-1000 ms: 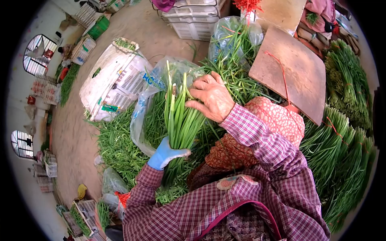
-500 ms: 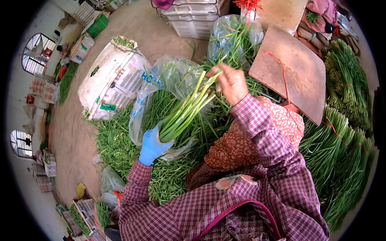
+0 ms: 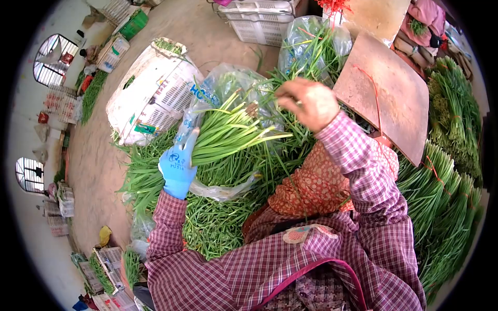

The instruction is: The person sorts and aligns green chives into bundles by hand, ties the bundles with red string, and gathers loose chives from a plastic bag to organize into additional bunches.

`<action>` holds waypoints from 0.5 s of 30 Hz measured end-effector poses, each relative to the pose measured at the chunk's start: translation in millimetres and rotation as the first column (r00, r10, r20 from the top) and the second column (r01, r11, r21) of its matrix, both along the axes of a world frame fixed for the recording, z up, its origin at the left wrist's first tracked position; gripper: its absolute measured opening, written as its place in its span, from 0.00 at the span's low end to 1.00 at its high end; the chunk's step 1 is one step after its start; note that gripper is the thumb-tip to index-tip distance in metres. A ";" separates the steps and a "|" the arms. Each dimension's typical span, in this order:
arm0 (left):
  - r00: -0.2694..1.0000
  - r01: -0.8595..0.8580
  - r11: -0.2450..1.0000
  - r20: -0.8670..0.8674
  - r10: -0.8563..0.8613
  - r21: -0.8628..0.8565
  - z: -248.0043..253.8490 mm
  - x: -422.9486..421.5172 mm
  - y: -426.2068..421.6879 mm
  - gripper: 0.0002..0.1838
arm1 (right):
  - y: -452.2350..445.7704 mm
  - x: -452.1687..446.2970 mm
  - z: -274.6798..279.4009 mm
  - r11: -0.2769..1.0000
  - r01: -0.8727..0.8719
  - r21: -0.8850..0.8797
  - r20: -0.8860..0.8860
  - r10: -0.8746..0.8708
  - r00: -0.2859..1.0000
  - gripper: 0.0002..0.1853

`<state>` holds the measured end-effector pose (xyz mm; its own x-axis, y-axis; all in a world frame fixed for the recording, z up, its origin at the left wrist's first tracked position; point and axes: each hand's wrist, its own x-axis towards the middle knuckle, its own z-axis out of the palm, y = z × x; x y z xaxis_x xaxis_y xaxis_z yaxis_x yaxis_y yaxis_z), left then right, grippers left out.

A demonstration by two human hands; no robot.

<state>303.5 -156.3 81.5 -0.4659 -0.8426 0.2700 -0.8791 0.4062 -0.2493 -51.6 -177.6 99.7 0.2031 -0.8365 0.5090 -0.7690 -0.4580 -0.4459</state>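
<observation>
My left hand (image 3: 178, 165), in a blue glove, grips a bunch of chives (image 3: 223, 136) near its middle. The pale, trimmed ends fan out to the right, and the long leaves trail to the lower left. My bare right hand (image 3: 309, 105) is to the right of the bunch, apart from it, with fingers loosely bent, thumb apart and nothing visible in it. Beneath the bunch, a clear plastic bag (image 3: 220, 192) with blue print lies open among more chives. Loose green trimmings (image 3: 223, 228) are heaped in front of me.
A white-wrapped crate (image 3: 148, 96) stands at the left, beyond the heap. A brown board (image 3: 384, 88) with a red string is at my right. Tied chive bundles (image 3: 441, 207) are stacked at far right. White crates (image 3: 262, 23) and another plastic bag (image 3: 311, 44) are at the back.
My left hand has moved left and turned, so the bunch lies flatter with its ends pointing right. My right hand has come away from the stems, its fingers loosening.
</observation>
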 end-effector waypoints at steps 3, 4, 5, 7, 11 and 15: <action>0.999 0.012 0.999 0.039 -0.014 0.050 8.4 -10.0 0.3 0.55 | -0.2 27.0 4.7 0.990 -0.126 0.060 0.056 0.123 0.991 0.12; 0.999 0.011 0.999 0.038 -0.013 0.051 9.0 -12.6 0.4 0.55 | -2.5 32.9 1.6 0.992 -0.113 0.053 0.061 0.110 0.992 0.13; 0.998 0.036 0.999 0.045 -0.037 0.018 9.3 -15.6 -0.4 0.55 | -5.4 39.4 -0.8 0.992 -0.113 0.056 0.060 0.110 0.992 0.13; 0.996 0.067 0.998 0.053 -0.066 -0.014 10.5 -21.1 -0.6 0.55 | -11.6 51.7 -2.8 0.985 -0.069 0.156 0.065 0.059 0.996 0.13; 0.991 0.114 0.993 0.071 -0.113 -0.019 13.0 -24.6 -1.3 0.53 | -19.0 65.2 -22.5 0.974 -0.189 0.125 0.032 0.187 0.982 0.13; 0.989 0.149 0.986 0.030 -0.147 -0.079 7.0 -15.2 -0.1 0.52 | -24.9 40.0 -34.0 0.954 0.055 0.293 -0.020 -0.051 0.998 0.12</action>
<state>288.3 -156.4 88.5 -0.5911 -0.7397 0.3214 -0.8041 0.5092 -0.3069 -11.6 -202.5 65.8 0.1593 -0.9583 0.2371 -0.7948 -0.2669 -0.5450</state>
